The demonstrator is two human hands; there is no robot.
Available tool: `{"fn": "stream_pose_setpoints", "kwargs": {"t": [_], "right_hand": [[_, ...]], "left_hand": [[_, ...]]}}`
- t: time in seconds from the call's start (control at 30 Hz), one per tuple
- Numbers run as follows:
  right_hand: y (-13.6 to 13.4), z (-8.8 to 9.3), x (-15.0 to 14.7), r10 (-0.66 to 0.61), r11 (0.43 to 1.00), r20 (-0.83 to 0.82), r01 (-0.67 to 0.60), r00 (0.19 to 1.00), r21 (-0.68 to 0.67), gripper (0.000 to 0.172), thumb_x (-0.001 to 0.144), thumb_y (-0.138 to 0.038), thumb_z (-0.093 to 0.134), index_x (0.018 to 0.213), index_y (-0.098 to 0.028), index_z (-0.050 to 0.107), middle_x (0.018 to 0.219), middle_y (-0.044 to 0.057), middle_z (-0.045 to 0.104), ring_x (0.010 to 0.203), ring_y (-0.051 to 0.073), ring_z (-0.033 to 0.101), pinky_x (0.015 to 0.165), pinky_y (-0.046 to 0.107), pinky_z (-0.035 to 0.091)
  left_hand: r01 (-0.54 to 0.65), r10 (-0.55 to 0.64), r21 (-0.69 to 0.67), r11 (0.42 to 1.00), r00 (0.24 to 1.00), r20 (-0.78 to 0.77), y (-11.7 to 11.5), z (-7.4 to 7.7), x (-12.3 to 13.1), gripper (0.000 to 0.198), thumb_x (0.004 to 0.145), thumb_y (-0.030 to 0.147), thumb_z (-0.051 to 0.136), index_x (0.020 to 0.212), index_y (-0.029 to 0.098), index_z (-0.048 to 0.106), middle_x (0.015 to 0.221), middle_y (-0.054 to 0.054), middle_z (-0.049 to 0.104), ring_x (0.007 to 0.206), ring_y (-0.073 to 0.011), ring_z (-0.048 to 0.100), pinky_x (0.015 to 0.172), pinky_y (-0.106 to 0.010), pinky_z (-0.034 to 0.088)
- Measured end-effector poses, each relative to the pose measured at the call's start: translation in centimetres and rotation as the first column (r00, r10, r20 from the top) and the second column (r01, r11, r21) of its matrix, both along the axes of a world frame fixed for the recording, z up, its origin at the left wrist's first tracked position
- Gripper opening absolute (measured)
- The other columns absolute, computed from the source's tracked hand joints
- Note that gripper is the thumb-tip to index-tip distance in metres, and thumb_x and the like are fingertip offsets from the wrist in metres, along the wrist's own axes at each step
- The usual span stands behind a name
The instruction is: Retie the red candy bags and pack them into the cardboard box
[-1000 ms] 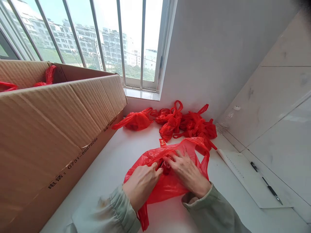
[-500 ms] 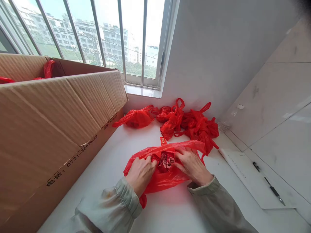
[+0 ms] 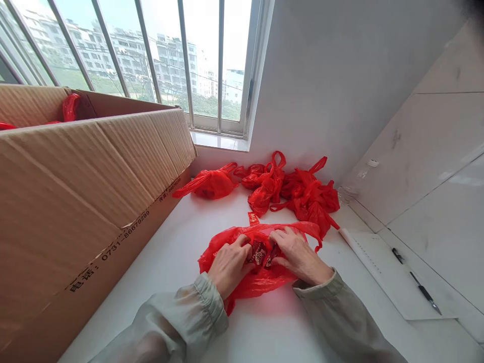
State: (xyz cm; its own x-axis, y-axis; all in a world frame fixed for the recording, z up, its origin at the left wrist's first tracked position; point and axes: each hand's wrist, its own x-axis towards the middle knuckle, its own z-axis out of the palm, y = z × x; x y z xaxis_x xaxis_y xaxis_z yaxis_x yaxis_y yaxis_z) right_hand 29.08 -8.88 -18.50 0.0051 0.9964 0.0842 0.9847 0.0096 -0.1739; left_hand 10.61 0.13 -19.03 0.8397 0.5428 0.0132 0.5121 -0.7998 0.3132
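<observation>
A red plastic bag (image 3: 257,282) lies on the white counter (image 3: 181,242) in front of me. My left hand (image 3: 230,264) and my right hand (image 3: 297,257) both press on it, fingers curled and pinching the plastic around small red printed packets (image 3: 260,253) inside. A small red packet (image 3: 252,218) lies loose just beyond the bag. Behind it sit several tied red bags (image 3: 302,194), one of them (image 3: 212,184) apart at the left.
A large open cardboard box (image 3: 86,186) fills the left side, with red bags (image 3: 70,107) inside. A white sheet (image 3: 381,275) and a pen (image 3: 416,287) lie at the right by the tiled wall. A barred window (image 3: 181,65) is beyond.
My hands have drawn closer together and gathered the bag into a tighter bundle around the packets; the bag's raised handle has come down.
</observation>
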Motion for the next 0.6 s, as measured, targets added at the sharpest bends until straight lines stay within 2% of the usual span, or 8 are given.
{"fn": "stream_pose_setpoints", "kwargs": {"t": [0.13,0.23,0.33,0.43,0.6], "right_hand": [[-0.5,1.0,1.0,0.042,0.999,-0.055,-0.044,0.998,-0.029,0.024,0.080,0.001,0.055,0.092,-0.019,0.058,0.097,0.003,0.067,0.090,0.021,0.059,0.073,0.029,0.043],[-0.5,1.0,1.3,0.061,0.998,-0.087,-0.062,0.994,-0.012,0.033,0.078,0.006,0.048,0.095,-0.019,0.061,0.095,0.003,0.068,0.089,0.019,0.060,0.073,0.028,0.043],[-0.4,0.6,1.2,0.076,0.997,-0.054,-0.076,0.996,0.010,0.038,0.080,0.004,0.052,0.104,-0.022,0.066,0.101,0.004,0.069,0.099,0.022,0.059,0.079,0.030,0.046],[-0.4,0.4,1.2,0.099,0.995,-0.008,-0.099,0.995,-0.011,0.026,0.083,-0.004,0.059,0.098,-0.023,0.069,0.100,0.005,0.068,0.101,0.024,0.057,0.083,0.033,0.048],[-0.7,1.2,1.6,0.129,0.991,-0.148,-0.126,0.981,0.032,0.018,0.087,-0.006,0.058,0.096,-0.021,0.064,0.102,0.004,0.066,0.100,0.020,0.057,0.086,0.032,0.049]], "left_hand": [[0.061,-0.053,-0.077,0.995,0.993,0.102,1.4,2.1,-1.3,0.010,0.086,0.020,0.058,0.077,0.019,0.055,0.090,0.000,0.065,0.077,-0.0165,0.060,0.066,-0.026,0.043],[0.056,-0.038,-0.130,0.990,0.990,0.138,2.1,3.6,-2.1,0.010,0.087,0.023,0.051,0.078,0.020,0.050,0.071,0.002,0.060,0.063,-0.0147,0.051,0.060,-0.026,0.038],[0.066,-0.037,-0.175,0.982,0.986,0.165,1.9,3.9,-2.4,0.004,0.084,0.019,0.049,0.083,0.021,0.046,0.075,0.002,0.063,0.064,-0.0148,0.052,0.061,-0.026,0.039],[0.114,-0.081,-0.185,0.976,0.981,0.174,1.3,3.5,-2.1,0.006,0.084,0.015,0.046,0.086,0.021,0.047,0.081,0.001,0.065,0.070,-0.0162,0.055,0.065,-0.027,0.041],[0.112,-0.092,-0.140,0.984,0.986,0.140,0.8,3.3,-1.9,0.008,0.087,0.017,0.045,0.088,0.021,0.052,0.085,-0.001,0.066,0.076,-0.0187,0.057,0.068,-0.030,0.042]]}}
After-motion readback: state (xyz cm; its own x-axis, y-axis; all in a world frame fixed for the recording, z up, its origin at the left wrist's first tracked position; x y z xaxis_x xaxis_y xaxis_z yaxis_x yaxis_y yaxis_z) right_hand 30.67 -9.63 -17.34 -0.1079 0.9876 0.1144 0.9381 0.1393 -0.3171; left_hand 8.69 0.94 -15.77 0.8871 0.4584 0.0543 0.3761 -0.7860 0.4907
